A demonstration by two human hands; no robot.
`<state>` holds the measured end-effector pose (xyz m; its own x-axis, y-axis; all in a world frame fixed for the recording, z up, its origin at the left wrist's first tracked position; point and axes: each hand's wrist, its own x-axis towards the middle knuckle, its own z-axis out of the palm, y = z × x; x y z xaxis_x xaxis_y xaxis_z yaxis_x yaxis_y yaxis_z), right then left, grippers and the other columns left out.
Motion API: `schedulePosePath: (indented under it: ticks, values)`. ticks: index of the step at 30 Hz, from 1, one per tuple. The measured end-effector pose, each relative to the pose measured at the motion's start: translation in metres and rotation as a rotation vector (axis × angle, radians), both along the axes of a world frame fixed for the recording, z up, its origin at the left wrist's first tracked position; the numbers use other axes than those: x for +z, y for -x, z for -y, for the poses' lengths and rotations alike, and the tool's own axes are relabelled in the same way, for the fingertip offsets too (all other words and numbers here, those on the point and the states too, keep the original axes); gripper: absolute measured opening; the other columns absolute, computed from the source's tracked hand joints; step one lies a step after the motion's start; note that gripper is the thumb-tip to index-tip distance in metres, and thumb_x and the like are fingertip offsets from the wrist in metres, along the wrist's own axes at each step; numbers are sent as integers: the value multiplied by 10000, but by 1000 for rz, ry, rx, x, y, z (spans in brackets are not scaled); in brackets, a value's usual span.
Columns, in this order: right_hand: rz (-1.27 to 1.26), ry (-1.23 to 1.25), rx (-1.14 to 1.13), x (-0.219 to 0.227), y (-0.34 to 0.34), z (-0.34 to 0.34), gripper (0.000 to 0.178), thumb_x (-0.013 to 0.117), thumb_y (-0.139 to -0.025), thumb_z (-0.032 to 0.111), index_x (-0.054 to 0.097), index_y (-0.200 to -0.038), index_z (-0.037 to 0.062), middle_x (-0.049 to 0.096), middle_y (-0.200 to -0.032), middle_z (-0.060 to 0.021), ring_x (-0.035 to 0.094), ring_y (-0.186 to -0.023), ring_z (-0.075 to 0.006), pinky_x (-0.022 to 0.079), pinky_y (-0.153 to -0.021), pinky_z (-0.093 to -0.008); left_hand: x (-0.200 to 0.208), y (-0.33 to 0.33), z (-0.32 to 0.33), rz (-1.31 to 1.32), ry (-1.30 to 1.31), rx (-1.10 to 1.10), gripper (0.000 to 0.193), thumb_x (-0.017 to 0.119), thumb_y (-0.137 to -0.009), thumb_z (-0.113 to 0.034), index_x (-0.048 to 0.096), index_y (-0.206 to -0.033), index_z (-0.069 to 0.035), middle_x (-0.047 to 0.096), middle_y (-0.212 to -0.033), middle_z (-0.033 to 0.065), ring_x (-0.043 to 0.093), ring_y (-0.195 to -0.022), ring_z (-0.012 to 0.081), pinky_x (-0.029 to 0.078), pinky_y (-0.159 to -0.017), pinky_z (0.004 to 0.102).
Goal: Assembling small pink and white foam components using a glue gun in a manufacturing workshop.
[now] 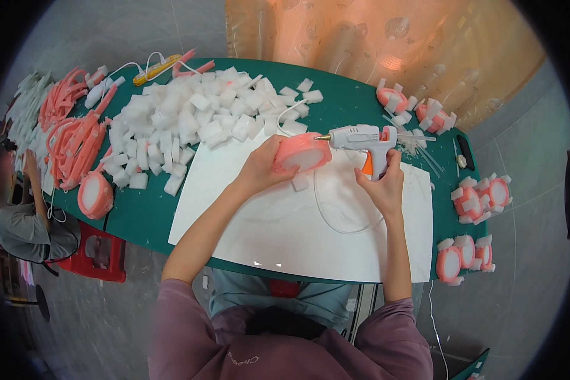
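My left hand (258, 170) grips a round pink foam piece with a white centre (304, 157), held tilted above a white sheet (266, 231). In my right hand (385, 189) is a white hot glue gun (356, 137) with an orange trigger, its fingers wrapped round the handle. The gun's metal nozzle points left and meets, or nearly meets, the upper right rim of the pink piece. Behind it, a heap of white foam blocks (196, 104) covers the green table (144, 221). A pale cord loops across the sheet below the gun.
Pink rounds with white blocks attached (467, 199) stand along the right edge. Clear glue sticks (427, 155) lie behind the gun. Pink foam strips (76, 149), a plain pink round (95, 195) and a yellow power strip (157, 69) are at left. Another person (22, 221) sits far left.
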<state>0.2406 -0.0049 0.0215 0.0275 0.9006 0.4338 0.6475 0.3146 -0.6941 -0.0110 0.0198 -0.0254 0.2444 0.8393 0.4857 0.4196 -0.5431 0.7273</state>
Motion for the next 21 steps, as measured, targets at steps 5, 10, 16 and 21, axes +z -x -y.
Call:
schedulePosePath:
  ticks: [5, 10, 16, 21]
  values:
    - [21, -9, 13, -1, -2, -1, 601, 746, -615, 194, 367, -1030, -17, 592, -896, -190, 611, -773, -268, 479, -683, -306, 3, -1, 1, -20, 27, 18, 438, 710, -674, -215, 458, -991, -48, 568, -911, 119, 584, -795, 257, 476, -681, 311]
    - [6, 3, 46, -6, 1, -1, 576, 726, -632, 183, 360, -1029, -15, 596, -869, -191, 613, -719, -264, 483, -647, -305, 1, -1, 1, -6, 36, 23, 453, 717, -668, -214, 452, -992, -39, 582, -883, 125, 591, -776, 252, 478, -672, 310]
    - [-8, -12, 50, -7, -4, -2, 557, 709, -644, 172, 357, -1031, -18, 584, -887, -210, 610, -695, -271, 484, -626, -309, -2, -5, -1, 2, -13, 16, 465, 717, -671, -210, 446, -1004, -30, 586, -879, 135, 595, -765, 254, 480, -663, 309]
    - [9, -30, 45, -8, -4, -4, 541, 694, -657, 155, 354, -1038, -22, 576, -892, -228, 610, -695, -282, 483, -610, -312, -1, -2, 0, -8, -24, 28, 473, 715, -671, -207, 443, -1016, -31, 582, -900, 140, 596, -770, 257, 481, -663, 313]
